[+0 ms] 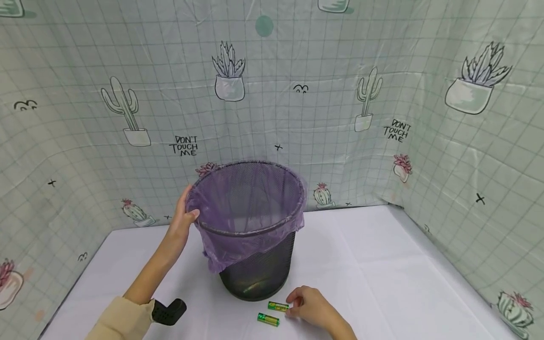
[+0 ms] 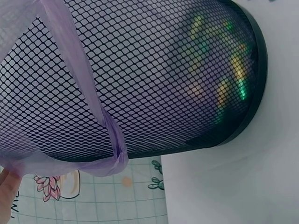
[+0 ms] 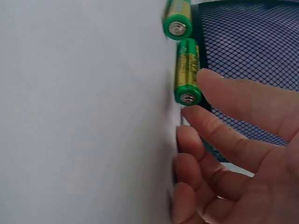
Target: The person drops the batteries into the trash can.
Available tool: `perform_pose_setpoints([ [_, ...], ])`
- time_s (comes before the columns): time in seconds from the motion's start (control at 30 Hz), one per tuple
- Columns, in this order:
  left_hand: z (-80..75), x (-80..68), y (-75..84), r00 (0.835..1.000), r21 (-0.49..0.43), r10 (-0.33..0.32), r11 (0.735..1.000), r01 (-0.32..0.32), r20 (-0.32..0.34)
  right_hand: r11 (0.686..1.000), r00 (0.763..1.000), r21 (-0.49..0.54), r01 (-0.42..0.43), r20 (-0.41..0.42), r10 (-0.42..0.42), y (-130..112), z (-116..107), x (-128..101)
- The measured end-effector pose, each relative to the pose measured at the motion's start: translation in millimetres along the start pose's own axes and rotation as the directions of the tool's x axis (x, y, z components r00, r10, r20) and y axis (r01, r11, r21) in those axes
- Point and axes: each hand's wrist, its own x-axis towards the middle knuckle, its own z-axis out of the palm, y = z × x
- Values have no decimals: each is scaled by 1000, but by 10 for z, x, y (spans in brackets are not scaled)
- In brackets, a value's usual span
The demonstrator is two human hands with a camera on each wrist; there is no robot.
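A black mesh bin [image 1: 259, 269] lined with a purple bag [image 1: 246, 208] stands mid-table. My left hand [image 1: 182, 219] grips its rim on the left, thumb over the bag's edge. Through the mesh [image 2: 154, 79], several green and yellow batteries [image 2: 233, 79] glint at the bottom of the bin. Two green batteries lie on the table in front of the bin. My right hand [image 1: 292, 302] pinches the end of the nearer-to-bin battery [image 1: 278, 306] [image 3: 188, 70] between thumb and forefinger [image 3: 201, 123]. The other battery [image 1: 268, 319] [image 3: 177, 18] lies loose beside it.
The table [image 1: 382, 264] is covered in white cloth. A cactus-print curtain [image 1: 297, 94] walls it in at the back and on both sides. A black camera mount [image 1: 169, 311] sits on my left forearm.
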Motion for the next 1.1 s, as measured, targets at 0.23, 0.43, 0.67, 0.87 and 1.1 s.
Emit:
perform_pose_setpoints([
  [0.23, 5, 9, 8, 1000, 1, 2, 1000, -2, 4, 1000, 998, 11, -9, -66, 10, 37, 56, -13],
  [0.43, -1, -3, 10, 1000, 5, -1, 1000, 1, 0, 999, 995, -37, 15, -94, -18, 40, 93, -28],
  [0.67, 5, -1, 8, 1000, -4, -2, 1000, 2, -2, 996, 993, -86, 22, -110, -31, 29, 106, -35],
  [0.87, 11, 0, 7, 1000, -11, -2, 1000, 2, 2, 990, 992, -132, 40, -110, -55, 22, 94, -41],
  [1.1, 5, 2, 20, 1000, -5, -3, 1000, 3, 0, 987, 989, -146, 74, -116, -91, -34, 19, -60],
])
